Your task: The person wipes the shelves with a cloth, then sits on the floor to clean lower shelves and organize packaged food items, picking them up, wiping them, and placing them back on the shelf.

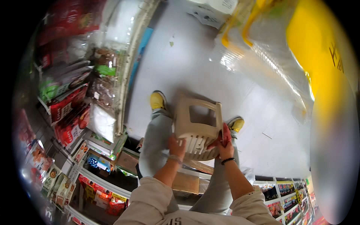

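Note:
A beige plastic stool [183, 115] with a slotted seat and an opening in its side is tipped over between my legs, in the middle of the view. My left hand [177, 146] grips the left edge of its seat. On the opposite edge, my right hand [226, 151] holds a red cloth [226, 134] pressed against the stool. Part of the cloth reaches over the slots. Some of the fingers of both hands are hidden behind the stool.
Shelves with several red packaged foods [69, 132] and a white bag [103, 122] stand at the left. Clear plastic wrap [270, 67] and a blurred yellow sheet [306, 42] hang at the upper right. Grey floor [180, 62] lies ahead; more stocked shelves [288, 194] are at the lower right.

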Action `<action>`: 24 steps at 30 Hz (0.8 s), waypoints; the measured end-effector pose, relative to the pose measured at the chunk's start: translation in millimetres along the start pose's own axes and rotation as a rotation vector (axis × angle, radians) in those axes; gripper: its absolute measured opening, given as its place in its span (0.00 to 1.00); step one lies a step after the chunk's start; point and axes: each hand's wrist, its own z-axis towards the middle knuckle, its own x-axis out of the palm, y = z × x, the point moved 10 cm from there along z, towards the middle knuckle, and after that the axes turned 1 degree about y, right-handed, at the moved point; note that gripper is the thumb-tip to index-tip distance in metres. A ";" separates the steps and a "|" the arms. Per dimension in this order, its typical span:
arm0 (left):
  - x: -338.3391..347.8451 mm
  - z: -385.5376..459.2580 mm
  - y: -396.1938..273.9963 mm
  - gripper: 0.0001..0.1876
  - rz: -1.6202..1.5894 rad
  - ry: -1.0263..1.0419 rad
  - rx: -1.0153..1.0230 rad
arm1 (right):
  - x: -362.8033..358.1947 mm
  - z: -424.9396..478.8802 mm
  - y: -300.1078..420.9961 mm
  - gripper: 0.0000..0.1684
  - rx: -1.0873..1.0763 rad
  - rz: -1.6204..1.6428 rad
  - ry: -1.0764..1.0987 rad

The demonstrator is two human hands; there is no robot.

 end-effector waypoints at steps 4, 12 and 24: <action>-30.6 0.0 -83.8 0.36 0.087 -0.158 0.121 | -38.5 -16.0 60.4 0.25 0.195 0.619 -0.068; -61.6 13.5 -202.8 0.34 -0.329 -0.170 0.429 | -96.4 -35.0 171.2 0.23 -0.332 0.873 -0.086; -48.3 11.9 -229.8 0.29 -0.958 0.467 0.376 | -99.2 -48.7 225.5 0.23 -0.583 0.788 -0.030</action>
